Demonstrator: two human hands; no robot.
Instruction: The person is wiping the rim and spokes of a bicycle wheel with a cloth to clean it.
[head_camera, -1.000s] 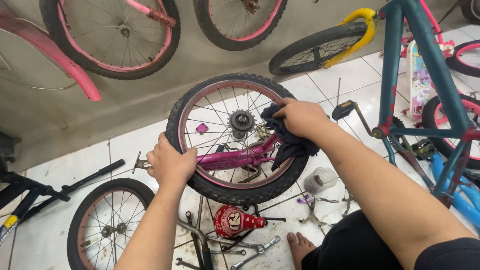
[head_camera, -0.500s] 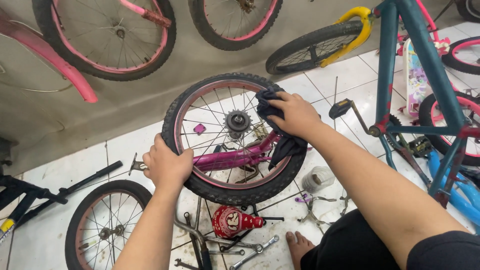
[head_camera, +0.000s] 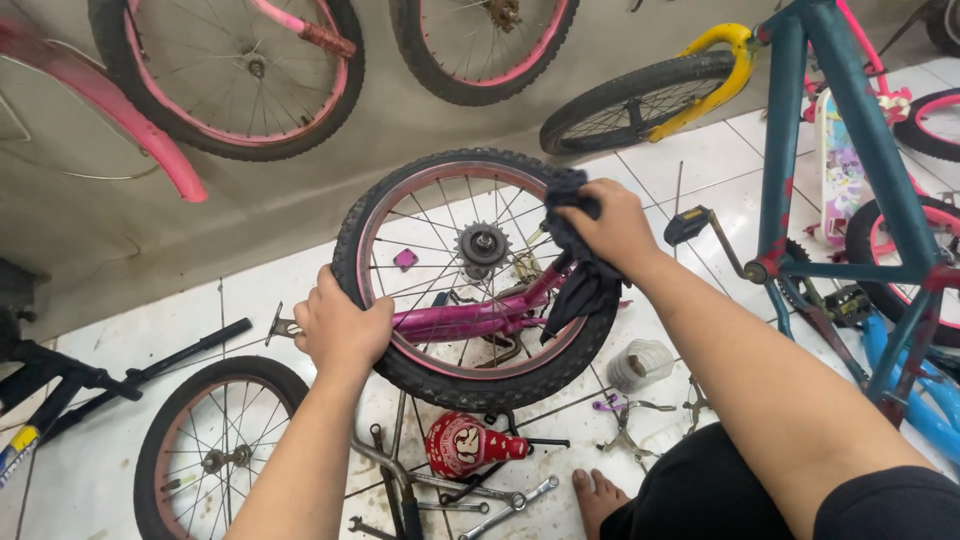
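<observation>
While curled tight, right hand (head_camera: 612, 228) fingers clamp a dark rag (head_camera: 578, 262) against the wheel's (head_camera: 476, 264) far-right rim. Left hand (head_camera: 342, 328) fingers wrapped over the near-left tyre. Black knobby tyre, pink rim, thin spokes, rusty sprocket (head_camera: 483, 244) at centre; held upright above white tiled floor (head_camera: 120, 340), red bell (head_camera: 462, 444) and wrenches (head_camera: 510, 500) nearer.

Left hand (head_camera: 343, 328) grips wheel (head_camera: 478, 362); right hand (head_camera: 612, 226) presses dark rag (head_camera: 580, 262)
</observation>
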